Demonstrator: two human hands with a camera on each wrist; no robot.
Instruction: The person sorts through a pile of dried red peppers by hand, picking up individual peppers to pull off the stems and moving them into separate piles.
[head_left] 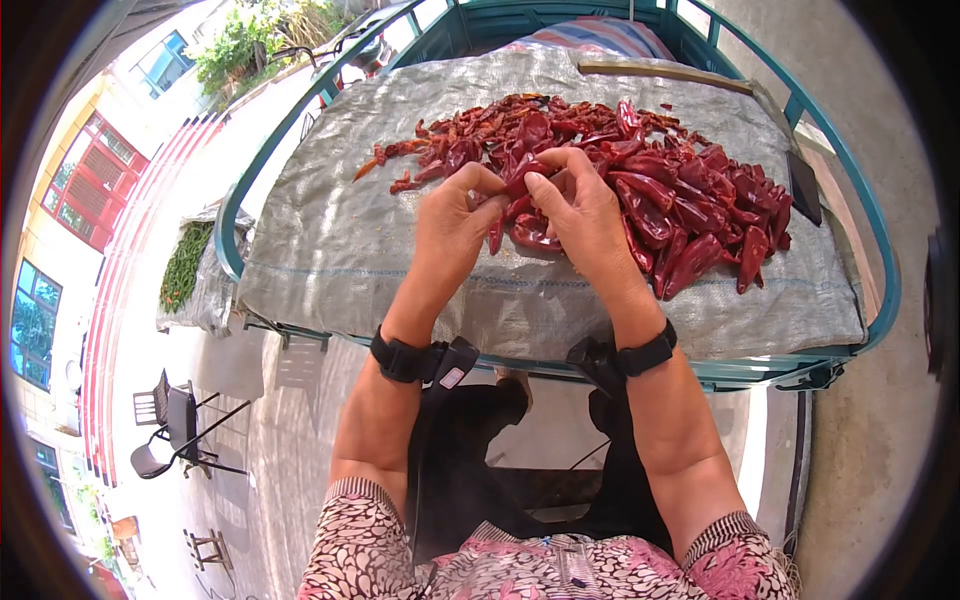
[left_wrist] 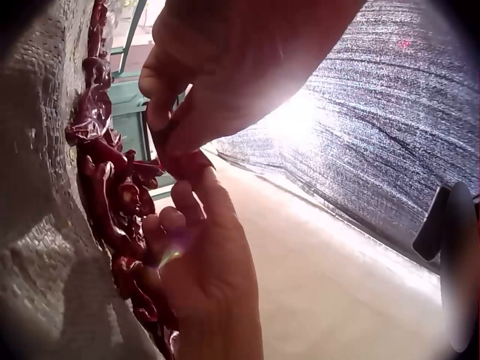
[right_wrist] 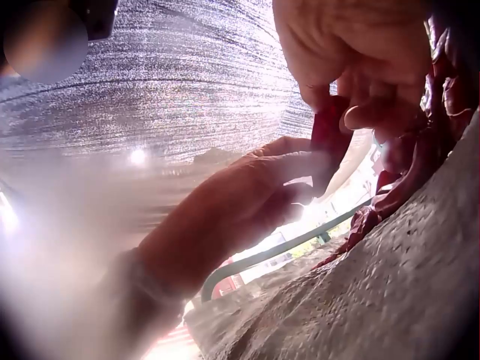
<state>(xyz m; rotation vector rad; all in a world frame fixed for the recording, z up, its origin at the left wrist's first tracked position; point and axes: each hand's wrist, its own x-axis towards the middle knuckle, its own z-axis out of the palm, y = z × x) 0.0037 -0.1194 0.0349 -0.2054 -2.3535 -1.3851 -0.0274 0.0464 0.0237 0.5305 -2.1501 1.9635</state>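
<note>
Above the woven sheet [head_left: 330, 230], left hand [head_left: 458, 212] and right hand [head_left: 583, 210] pinch one red chilli pod [right_wrist: 328, 135]; step judged: fingertip picking-over, next move wanting light, steady control.

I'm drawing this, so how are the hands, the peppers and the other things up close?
Left hand: pinching a red pepper
Right hand: pinching it too
Other peppers: heaped loosely, wrinkled
Woven sheet: spread out, creased
Wooden strip: lying near the sheet's far edge
Wrist straps: fastened
</note>
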